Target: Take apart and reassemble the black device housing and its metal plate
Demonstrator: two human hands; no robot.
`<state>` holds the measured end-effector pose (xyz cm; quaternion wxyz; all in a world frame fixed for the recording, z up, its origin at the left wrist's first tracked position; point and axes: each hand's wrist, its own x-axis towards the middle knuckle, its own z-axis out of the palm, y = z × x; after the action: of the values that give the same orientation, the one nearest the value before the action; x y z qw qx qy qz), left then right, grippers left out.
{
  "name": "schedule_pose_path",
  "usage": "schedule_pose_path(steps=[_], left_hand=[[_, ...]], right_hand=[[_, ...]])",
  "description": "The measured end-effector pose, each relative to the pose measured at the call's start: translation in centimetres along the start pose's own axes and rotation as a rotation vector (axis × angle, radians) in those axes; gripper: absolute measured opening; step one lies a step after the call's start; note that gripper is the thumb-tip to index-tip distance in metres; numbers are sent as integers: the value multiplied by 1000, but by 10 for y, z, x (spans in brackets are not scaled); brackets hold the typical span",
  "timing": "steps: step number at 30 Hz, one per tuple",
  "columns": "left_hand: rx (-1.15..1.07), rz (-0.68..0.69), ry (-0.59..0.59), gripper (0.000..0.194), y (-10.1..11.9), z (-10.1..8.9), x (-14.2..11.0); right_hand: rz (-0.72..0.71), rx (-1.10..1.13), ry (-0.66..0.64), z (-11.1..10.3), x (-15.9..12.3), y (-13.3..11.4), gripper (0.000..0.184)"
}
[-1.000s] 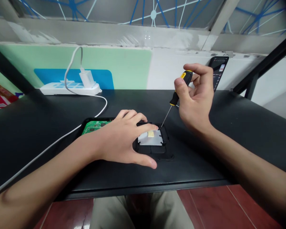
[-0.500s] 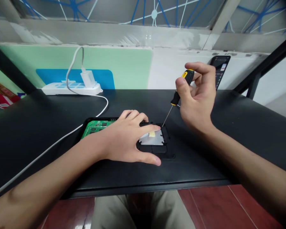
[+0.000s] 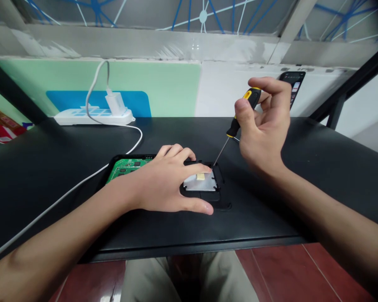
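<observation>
My left hand (image 3: 164, 182) lies spread over a black device housing (image 3: 204, 196), its index fingertip on a silver metal plate (image 3: 192, 183) with a small pale yellow pad (image 3: 200, 177). Left of the hand, a green circuit board (image 3: 121, 167) shows inside the housing; the part under my palm is hidden. My right hand (image 3: 264, 117) is closed around the black and yellow handle of a screwdriver (image 3: 234, 128), thumb on its side and index finger over the end. The shaft slants down left, and its tip meets the plate's far right corner beside my left index fingertip.
A white power strip (image 3: 93, 117) with a plugged-in charger (image 3: 115, 103) stands at the back left. Its white cable (image 3: 66, 199) crosses the black table (image 3: 258, 218). A phone (image 3: 297, 86) leans against the wall behind my right hand. A red packet (image 3: 4, 126) sits far left.
My right hand and the screwdriver handle have shifted slightly right and up, while the tip stays at the plate's corner. My left hand has hardly moved.
</observation>
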<state>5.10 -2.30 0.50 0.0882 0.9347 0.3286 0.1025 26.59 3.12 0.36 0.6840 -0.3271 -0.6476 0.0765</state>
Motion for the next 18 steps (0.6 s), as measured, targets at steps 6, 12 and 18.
schedule_pose_path(steps=[6,12,18], left_hand=[[-32,-33,-26,68,2,-2,-1],[-31,-37,-32,67,2,-2,-1],[-32,-30,-21,66,0,0,-1]], right_hand=[[42,-20,4,-1,-1,-6,19],[12,0,-17,-2,0,-3,21],[47,-55,-15,-2,-1,-5,24]])
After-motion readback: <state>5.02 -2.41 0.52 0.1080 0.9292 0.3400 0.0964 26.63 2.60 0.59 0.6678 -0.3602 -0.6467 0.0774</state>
